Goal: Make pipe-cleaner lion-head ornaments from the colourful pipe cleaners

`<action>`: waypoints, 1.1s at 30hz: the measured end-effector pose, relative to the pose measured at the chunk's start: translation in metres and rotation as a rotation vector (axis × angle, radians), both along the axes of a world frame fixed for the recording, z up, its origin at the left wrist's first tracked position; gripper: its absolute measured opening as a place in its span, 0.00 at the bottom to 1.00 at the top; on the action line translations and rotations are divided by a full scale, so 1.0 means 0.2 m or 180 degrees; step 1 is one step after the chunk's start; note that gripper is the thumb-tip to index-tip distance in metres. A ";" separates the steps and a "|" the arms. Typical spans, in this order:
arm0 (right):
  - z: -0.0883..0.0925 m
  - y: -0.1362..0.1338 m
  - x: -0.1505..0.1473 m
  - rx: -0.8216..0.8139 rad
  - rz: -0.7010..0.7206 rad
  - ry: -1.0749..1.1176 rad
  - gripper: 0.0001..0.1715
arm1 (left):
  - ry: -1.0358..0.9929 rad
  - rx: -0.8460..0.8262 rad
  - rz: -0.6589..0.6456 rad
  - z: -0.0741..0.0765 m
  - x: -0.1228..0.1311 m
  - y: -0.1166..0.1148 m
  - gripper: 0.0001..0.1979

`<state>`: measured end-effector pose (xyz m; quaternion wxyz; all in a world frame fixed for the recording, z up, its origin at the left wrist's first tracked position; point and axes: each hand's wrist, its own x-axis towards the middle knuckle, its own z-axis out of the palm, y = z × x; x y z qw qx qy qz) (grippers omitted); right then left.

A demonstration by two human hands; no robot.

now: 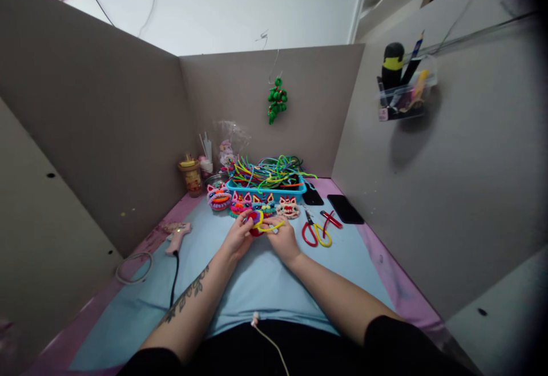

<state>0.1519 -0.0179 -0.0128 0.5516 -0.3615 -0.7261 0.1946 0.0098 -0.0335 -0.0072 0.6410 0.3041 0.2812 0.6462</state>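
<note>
Both my hands meet over the light blue mat [257, 284] in the middle of the desk. My left hand [238, 237] is closed on a small red pipe-cleaner piece [256, 223]. My right hand [280, 239] pinches a yellow pipe cleaner [270, 227] that loops around that red piece. Just beyond my fingers lie several finished pipe-cleaner faces [240, 200] in a row. Behind them a blue tray [265, 190] holds a pile of coloured pipe cleaners.
Red and yellow scissors [315, 233] and small red clippers [330, 218] lie right of my hands, two dark phones [345, 209] beyond. A pink glue gun [177, 234] with its black cord lies at left. Grey partition walls enclose the desk; a green ornament [277, 100] hangs on the back wall.
</note>
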 end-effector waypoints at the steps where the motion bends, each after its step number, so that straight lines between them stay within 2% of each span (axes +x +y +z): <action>1: 0.00 0.00 0.00 -0.0062 0.0003 0.0040 0.06 | 0.0008 0.0013 -0.0006 0.00 0.00 0.00 0.22; 6: -0.02 0.03 -0.02 -0.0525 0.0070 0.0417 0.04 | 0.0055 0.0023 -0.0031 0.00 0.00 -0.01 0.21; 11: -0.03 0.06 0.00 -0.0910 0.0260 0.0638 0.08 | 0.0083 -0.0048 -0.0150 0.00 0.00 -0.01 0.20; 19: -0.03 0.07 -0.01 -0.1549 0.1081 0.1074 0.10 | 0.0252 -0.0090 -0.0273 0.00 0.00 -0.01 0.19; 24: -0.02 0.09 0.01 -0.1390 0.0994 0.0909 0.09 | 0.0108 -0.0196 -0.0275 0.00 -0.03 0.01 0.20; 27: 0.00 0.09 0.02 -0.0952 0.0788 0.0613 0.07 | -0.0015 -0.0266 -0.0041 -0.01 -0.06 0.03 0.20; 29: 0.00 0.07 0.01 -0.0715 0.0664 0.0468 0.11 | -0.0083 -0.0274 0.0163 -0.01 -0.06 0.04 0.19; 33: -0.03 0.05 -0.03 -0.0887 0.0682 0.0521 0.15 | -0.0054 -0.0219 0.0289 -0.01 -0.05 0.04 0.19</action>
